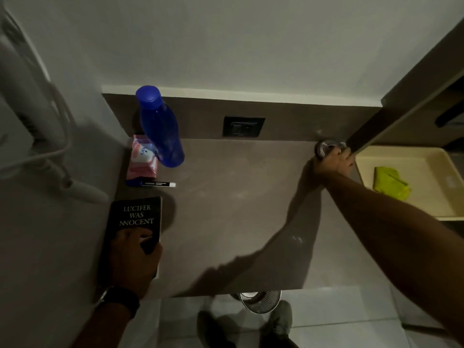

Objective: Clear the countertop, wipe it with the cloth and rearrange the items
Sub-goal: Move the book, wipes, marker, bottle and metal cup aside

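Brown countertop: left hand at the near-left edge, fingers curled on a black paperback, thumb across the cover. Right hand at the far-right corner, fingers wrapped round a small shiny round object, can't tell what. Far left: blue water bottle upright, touching a pink wipes pack; marker just in front. Yellow-green cloth lies in a cream tray to the right.

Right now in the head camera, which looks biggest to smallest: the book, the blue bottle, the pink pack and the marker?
1. Book and blue bottle: look about alike; the book lies nearer the camera and a hand covers part of it, so no ranking between them.
2. Pink pack, partly behind the bottle.
3. Marker, clearly smallest.
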Demonstrator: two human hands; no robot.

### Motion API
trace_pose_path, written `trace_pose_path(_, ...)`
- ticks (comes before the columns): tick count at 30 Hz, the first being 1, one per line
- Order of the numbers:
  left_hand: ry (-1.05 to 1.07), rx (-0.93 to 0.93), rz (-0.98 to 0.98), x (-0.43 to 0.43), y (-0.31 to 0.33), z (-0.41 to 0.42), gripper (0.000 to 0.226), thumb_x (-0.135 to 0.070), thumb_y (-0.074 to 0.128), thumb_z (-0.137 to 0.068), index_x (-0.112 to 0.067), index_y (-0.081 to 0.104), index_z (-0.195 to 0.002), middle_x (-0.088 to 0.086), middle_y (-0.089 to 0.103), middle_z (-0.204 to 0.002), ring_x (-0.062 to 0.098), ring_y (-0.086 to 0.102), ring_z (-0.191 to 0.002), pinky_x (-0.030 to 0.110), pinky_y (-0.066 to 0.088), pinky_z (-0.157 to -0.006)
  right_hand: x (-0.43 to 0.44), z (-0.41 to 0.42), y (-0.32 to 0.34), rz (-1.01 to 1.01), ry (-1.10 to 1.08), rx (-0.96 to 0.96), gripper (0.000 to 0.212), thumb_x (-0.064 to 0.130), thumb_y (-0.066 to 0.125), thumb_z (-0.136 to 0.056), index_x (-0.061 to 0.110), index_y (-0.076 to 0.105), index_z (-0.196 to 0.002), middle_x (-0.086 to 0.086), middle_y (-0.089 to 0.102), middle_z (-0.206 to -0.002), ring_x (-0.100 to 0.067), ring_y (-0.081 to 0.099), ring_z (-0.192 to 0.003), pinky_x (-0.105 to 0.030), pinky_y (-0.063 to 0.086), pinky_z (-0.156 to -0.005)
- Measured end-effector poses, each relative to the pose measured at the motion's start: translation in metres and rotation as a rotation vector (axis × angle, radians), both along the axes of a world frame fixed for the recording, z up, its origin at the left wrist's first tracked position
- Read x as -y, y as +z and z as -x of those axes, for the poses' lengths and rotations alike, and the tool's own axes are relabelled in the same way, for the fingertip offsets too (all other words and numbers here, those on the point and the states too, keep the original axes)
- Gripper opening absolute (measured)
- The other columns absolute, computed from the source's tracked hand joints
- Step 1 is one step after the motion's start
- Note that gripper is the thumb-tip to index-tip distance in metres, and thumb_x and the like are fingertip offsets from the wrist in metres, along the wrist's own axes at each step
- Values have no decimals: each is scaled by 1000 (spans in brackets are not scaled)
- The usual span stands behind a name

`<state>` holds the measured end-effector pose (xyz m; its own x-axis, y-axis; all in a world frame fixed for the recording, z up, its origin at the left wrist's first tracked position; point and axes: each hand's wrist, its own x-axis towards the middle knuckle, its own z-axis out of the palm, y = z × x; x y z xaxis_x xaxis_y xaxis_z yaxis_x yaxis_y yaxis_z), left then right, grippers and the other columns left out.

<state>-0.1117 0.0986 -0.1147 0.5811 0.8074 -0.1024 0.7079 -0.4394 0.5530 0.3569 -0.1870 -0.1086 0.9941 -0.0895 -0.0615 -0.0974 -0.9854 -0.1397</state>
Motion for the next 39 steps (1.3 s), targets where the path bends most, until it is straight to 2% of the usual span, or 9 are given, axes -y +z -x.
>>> trace_pose_path(3,2,5,10,7,2,4,30,-10,83,-69,-10,70,-96,19,58,-108,41,63,-92,50,56,-84,11,-13,-7,-74,16,-88,71,42,65,-96,14,38,-156,-18,23,-167,-45,26,-151,-52,24,-125)
trace_pose_path(7,20,-15,29,11,6,9,34,-9,84,-68,-8,71,-100,20,59,-111,42,64,-96,49,56,-86,4,-7,-11,-147,52,-75,63,40,66,-94,17,47,-149,-23,34,-156,-51,40,-139,-54,36,-119)
trace_pose_path(10,27,-7,40,12,8,13,33,-9,83,-69,-9,72,-99,18,60,-111,40,65,-96,46,57,-85,-29,24,-6,-179,289,-17,66,39,69,-91,17,49,-150,-23,40,-154,-50,50,-132,-54,43,-112)
trace_pose_path(15,39,-29,56,13,10,15,33,-11,83,-70,-10,71,-101,17,59,-112,40,63,-100,48,55,-89,-126,102,-1,-162,798,-82,65,45,64,-89,22,55,-148,-20,47,-156,-44,52,-135,-49,41,-116)
trace_pose_path(20,-26,-90,89,6,9,19,42,-15,86,-70,-13,70,-109,17,57,-118,41,60,-108,50,53,-95,-209,155,5,-15,1007,-47,51,38,61,-98,27,52,-148,-12,46,-156,-36,48,-136,-50,40,-111)
trace_pose_path(26,-107,-179,32,3,6,22,49,-21,92,-60,-15,70,-104,18,55,-112,42,59,-101,53,56,-83,-248,154,5,107,1032,-20,55,35,58,-101,26,45,-154,-15,42,-158,-38,47,-137,-51,40,-111)
trace_pose_path(30,-106,-247,12,2,10,17,47,-29,84,-64,-20,68,-107,17,52,-114,43,56,-104,53,54,-84,-237,149,4,23,1020,-36,66,38,63,-98,24,38,-157,-13,39,-162,-36,44,-142,-52,37,-115)
trace_pose_path(33,-107,-260,9,3,16,11,56,-39,68,-60,-19,68,-113,22,53,-117,47,55,-105,56,53,-87,-192,154,7,-156,930,-17,75,48,66,-94,16,38,-157,-14,43,-159,-35,46,-141,-49,38,-114)
trace_pose_path(39,-165,-448,-73,-6,1,13,60,-33,84,-63,-22,66,-118,24,51,-119,52,52,-103,63,53,-86,-29,148,0,-264,696,143,44,47,52,-102,22,55,-137,-6,56,-138,-25,53,-124,-41,41,-107)
